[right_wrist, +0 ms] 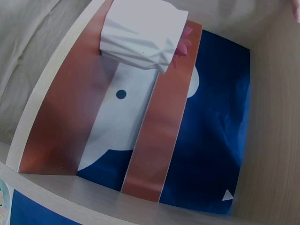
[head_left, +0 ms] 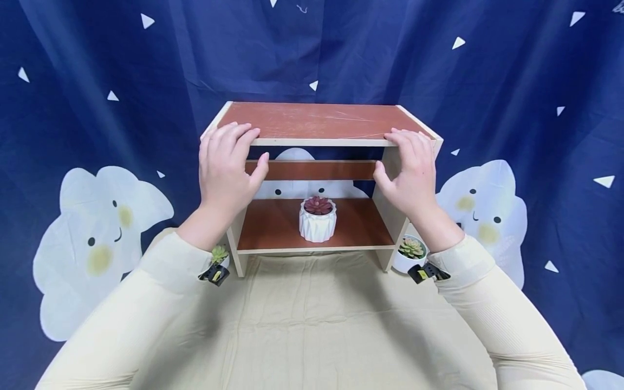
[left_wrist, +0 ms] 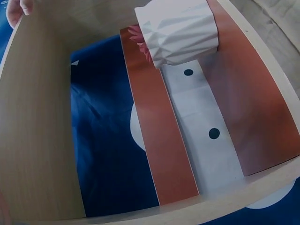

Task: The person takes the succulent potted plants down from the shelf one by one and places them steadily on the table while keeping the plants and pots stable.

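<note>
A small wooden shelf (head_left: pixel 317 122) with a reddish-brown top and pale sides stands before me in the head view. My left hand (head_left: pixel 226 168) grips its top front edge at the left corner, fingers over the top and thumb below the edge. At the right corner my right hand (head_left: pixel 411 170) holds the same board likewise. Between the hands, a white ribbed pot (head_left: pixel 318 225) with a dark red succulent (head_left: pixel 318 205) sits on the lower board (head_left: pixel 268 225). Both wrist views look into the shelf, where the white pot (left_wrist: pixel 180 33) shows from either side.
A green succulent in a white pot (head_left: pixel 409 262) stands by the shelf's right side. Another green succulent (head_left: pixel 219 254) is partly hidden behind my left wrist. Beige cloth (head_left: pixel 312 325) covers the surface in front. A blue curtain (head_left: pixel 312 49) with white clouds hangs behind.
</note>
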Demonstrator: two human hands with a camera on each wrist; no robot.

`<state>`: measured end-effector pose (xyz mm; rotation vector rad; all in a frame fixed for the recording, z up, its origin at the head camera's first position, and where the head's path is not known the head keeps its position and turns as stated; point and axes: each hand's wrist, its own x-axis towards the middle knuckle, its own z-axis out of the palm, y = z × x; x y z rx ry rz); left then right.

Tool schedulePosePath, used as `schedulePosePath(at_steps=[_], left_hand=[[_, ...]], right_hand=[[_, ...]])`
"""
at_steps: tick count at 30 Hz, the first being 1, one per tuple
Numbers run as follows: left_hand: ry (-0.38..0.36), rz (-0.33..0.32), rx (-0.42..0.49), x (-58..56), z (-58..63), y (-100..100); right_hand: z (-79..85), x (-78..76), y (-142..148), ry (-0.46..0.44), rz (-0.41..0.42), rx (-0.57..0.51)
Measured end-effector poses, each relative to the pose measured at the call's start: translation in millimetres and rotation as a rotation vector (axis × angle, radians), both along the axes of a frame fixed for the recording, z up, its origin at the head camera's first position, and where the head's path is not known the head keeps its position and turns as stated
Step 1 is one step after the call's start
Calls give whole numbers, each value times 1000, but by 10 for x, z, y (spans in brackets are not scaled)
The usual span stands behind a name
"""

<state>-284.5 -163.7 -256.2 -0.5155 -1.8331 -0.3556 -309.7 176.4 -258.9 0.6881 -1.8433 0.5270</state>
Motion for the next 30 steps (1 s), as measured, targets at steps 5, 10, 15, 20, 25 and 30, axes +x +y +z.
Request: schedulePosePath(at_steps=[5, 10, 15, 20, 25, 30], left_hand=[[-3, 16, -37, -15, 18, 42], [-12, 31, -58, -23, 24, 92], [-17, 57, -78, -27, 5, 85], [-18, 64, -89, -38, 5, 69], [-15, 44, -63, -48, 3, 85], [-19, 39, -45, -47, -2, 91]], right_hand=[[3, 2, -13, -3, 19, -24], [11, 4, -3, 0, -11, 2], [11, 5, -4, 0, -13, 10], [18, 16, -15, -4, 5, -11], [24, 23, -13, -16, 17, -33], [9, 17, -12, -12, 24, -32]])
